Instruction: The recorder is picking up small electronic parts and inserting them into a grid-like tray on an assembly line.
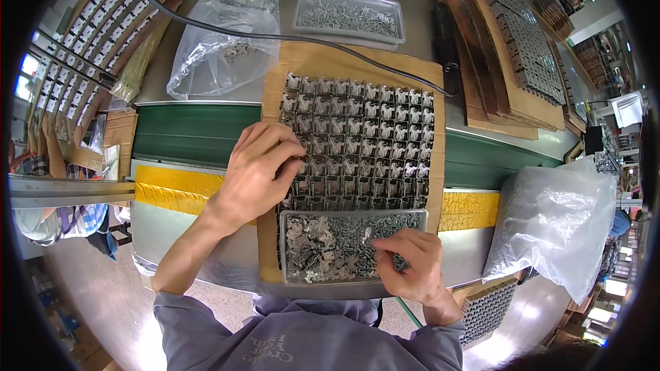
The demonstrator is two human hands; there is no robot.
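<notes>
In front of me, rows of small metal brackets [357, 144] stand on a cardboard sheet [350, 60]. At the left edge of the rows, my left hand [258, 168] bends its fingers and thumb together against the brackets; anything between the fingertips is hidden. A clear plastic tray [422, 222] lies across the near end of the sheet. Its left part holds flat metal pieces [311, 233], and small screws [354, 233] fill the rest. Over the tray's right side, my right hand [411, 264] pinches thumb and fingers close to the screws; what it holds is too small to tell.
Behind the sheet sits another clear tray [348, 36] of screws. A plastic bag [220, 48] of parts lies far left, and a black cable [289, 36] crosses the back. Bracket-laden boards [512, 48] are stacked far right. A large plastic bag [550, 227] hangs at the near right edge.
</notes>
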